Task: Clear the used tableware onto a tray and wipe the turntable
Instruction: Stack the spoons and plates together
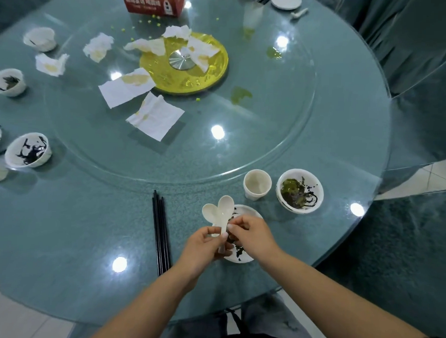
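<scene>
While left hand [205, 244] grips two white spoons [221, 213] above dirty plate [241, 251], right hand [249, 234] pinches handles; gathering step, tray unseen; next: stack cup [257, 184], bowl [299, 191].

spoons [221, 212]: two, white, held above stained plate [250, 211] | turntable [269, 135]: glass, littered, stained

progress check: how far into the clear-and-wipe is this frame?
Early. Done: little to show, and no tray is in view. In hand: the left hand grips two white spoons, with the right hand pinching at their handles over a stained plate. Left: black chopsticks, cup, sauce-stained bowl, more bowls at the left edge, soiled napkins and green spills on the turntable, unwiped.
</scene>
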Demonstrator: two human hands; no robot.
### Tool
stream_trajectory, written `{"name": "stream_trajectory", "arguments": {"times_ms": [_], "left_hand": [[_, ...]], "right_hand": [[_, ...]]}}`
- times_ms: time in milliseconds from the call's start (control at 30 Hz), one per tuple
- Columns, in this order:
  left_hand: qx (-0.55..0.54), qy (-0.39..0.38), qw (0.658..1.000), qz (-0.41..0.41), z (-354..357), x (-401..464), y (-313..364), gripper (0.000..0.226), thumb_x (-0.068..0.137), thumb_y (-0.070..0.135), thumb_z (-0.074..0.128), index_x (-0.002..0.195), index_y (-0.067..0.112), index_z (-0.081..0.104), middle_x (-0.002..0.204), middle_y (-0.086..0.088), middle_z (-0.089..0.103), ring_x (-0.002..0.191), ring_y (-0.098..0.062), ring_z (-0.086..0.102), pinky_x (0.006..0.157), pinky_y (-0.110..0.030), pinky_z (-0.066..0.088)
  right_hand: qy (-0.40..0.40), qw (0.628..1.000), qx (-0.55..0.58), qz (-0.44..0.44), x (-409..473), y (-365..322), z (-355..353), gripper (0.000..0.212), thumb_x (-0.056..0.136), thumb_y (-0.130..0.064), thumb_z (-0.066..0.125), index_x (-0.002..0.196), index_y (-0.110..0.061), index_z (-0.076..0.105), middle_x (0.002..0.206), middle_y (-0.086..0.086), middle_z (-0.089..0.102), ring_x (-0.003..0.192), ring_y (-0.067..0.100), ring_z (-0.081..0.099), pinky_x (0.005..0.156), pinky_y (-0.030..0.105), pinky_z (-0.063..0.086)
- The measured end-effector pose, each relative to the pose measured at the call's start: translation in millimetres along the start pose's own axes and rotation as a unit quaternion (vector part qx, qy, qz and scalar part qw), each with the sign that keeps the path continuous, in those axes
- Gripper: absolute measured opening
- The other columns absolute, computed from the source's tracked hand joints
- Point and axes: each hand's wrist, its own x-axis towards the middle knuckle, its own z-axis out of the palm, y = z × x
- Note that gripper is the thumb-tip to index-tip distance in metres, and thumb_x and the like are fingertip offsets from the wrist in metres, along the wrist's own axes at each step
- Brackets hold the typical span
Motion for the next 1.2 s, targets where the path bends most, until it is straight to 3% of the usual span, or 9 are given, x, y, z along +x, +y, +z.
{"name": "stream_trajectory", "arguments": {"times_ms": [67,167,400,533,667,767,867,1033,1200], "left_hand": [[0.003,-0.015,1.0,0.009,-2,-1,3,0.017,0.094,0.011,0.057,0.11,0.006,0.061,0.081,-0.011,0.073,0.079,-0.022,0.069,0.079,-0.033,0.057],[0.007,-0.014,1.0,0.024,-4,-3,6,0.017,0.095,0.006,0.052,0.11,0.002,0.061,0.058,0.004,0.064,0.065,-0.018,0.065,0.084,-0.039,0.056],[0.066,-0.024,0.997,0.029,-11,-9,11,0.017,0.096,0.009,0.053,0.105,0.011,0.066,0.073,0.004,0.066,0.061,-0.008,0.057,0.078,-0.032,0.053],[0.119,-0.035,0.991,0.044,-17,-13,11,0.019,0.095,0.011,0.054,0.105,0.018,0.068,0.084,0.0,0.068,0.08,-0.012,0.063,0.087,-0.037,0.053],[0.125,-0.041,0.99,0.043,-19,-17,12,0.023,0.094,0.003,0.051,0.106,0.017,0.066,0.076,0.007,0.066,0.069,-0.002,0.06,0.067,-0.024,0.051],[0.08,-0.052,0.995,0.021,-19,-21,11,0.02,0.097,0.006,0.048,0.107,0.009,0.064,0.084,-0.002,0.066,0.074,-0.013,0.063,0.081,-0.038,0.054],[0.054,-0.039,0.998,0.023,-18,-23,12,0.021,0.1,0.011,0.045,0.104,0.013,0.065,0.066,0.01,0.066,0.068,-0.011,0.062,0.081,-0.037,0.055],[0.064,0.039,0.997,0.024,-31,-17,7,0.018,0.099,0.011,0.047,0.099,0.014,0.065,0.078,-0.005,0.059,0.068,-0.015,0.061,0.08,-0.04,0.055],[0.1,-0.012,0.994,0.048,-28,-18,2,0.02,0.095,0.01,0.055,0.101,0.021,0.071,0.087,-0.014,0.064,0.077,-0.019,0.067,0.079,-0.04,0.058]], "right_hand": [[-0.022,1.0,-0.004,0.004,-3,2,3,0.01,0.087,-0.012,0.064,0.078,-0.016,0.069,0.072,-0.002,0.069,0.066,0.011,0.064,0.066,0.032,0.055],[-0.057,0.998,-0.007,0.012,-8,3,4,0.008,0.086,-0.012,0.065,0.081,-0.015,0.071,0.075,-0.001,0.07,0.072,0.012,0.064,0.069,0.024,0.053],[0.016,0.998,0.067,0.002,-1,-23,-15,0.015,0.091,-0.02,0.06,0.105,-0.017,0.06,0.089,0.003,0.068,0.072,0.013,0.066,0.073,0.028,0.056],[0.024,0.998,0.057,-0.025,6,-31,-22,0.007,0.09,-0.017,0.063,0.096,-0.013,0.063,0.088,0.004,0.069,0.07,0.01,0.066,0.068,0.02,0.055],[-0.022,0.999,0.006,-0.032,10,-26,-14,0.009,0.084,-0.019,0.07,0.091,-0.018,0.064,0.08,0.002,0.069,0.071,0.01,0.065,0.08,0.036,0.057],[-0.023,0.997,-0.057,-0.048,11,-23,-6,0.006,0.082,-0.02,0.07,0.085,-0.022,0.065,0.079,0.0,0.07,0.075,0.014,0.067,0.08,0.042,0.056],[-0.019,0.996,-0.076,-0.048,11,-22,-2,0.008,0.082,-0.018,0.068,0.081,-0.025,0.064,0.078,-0.001,0.069,0.077,0.018,0.068,0.077,0.045,0.057],[-0.021,0.999,-0.035,-0.03,11,-31,-5,0.006,0.085,-0.013,0.067,0.088,-0.016,0.063,0.081,0.005,0.07,0.07,0.02,0.069,0.072,0.04,0.06],[-0.012,0.998,-0.016,-0.051,9,-36,4,0.005,0.085,-0.013,0.067,0.087,-0.015,0.063,0.081,0.006,0.069,0.073,0.018,0.068,0.069,0.038,0.06]]}}
